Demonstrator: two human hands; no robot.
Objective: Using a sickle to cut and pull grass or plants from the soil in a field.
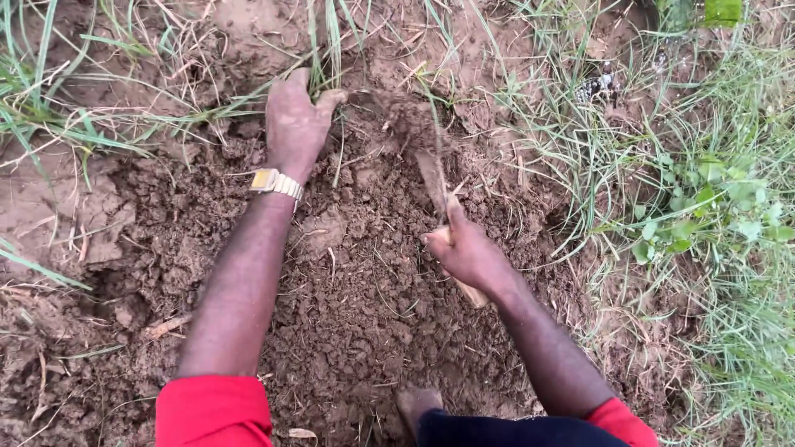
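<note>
Head view: left hand (294,124) fingers clenched on grass tuft (325,58) at top of dug soil patch (348,314). Right hand (468,252) fingers grasping wooden-handled digging tool (436,186), soil-caked blade planted in loose brown clods centre frame. Gold wristwatch (276,182) on left wrist. Red sleeves (214,411) at bottom edge. Green weeds (712,207) right.

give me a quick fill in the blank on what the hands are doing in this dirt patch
1. The left hand grips a tuft of ____.
2. The right hand holds a wooden-handled ____ tool.
3. The left wrist wears a gold ____.
4. Both sleeves are ____.

Missing words: grass; digging; watch; red
</note>
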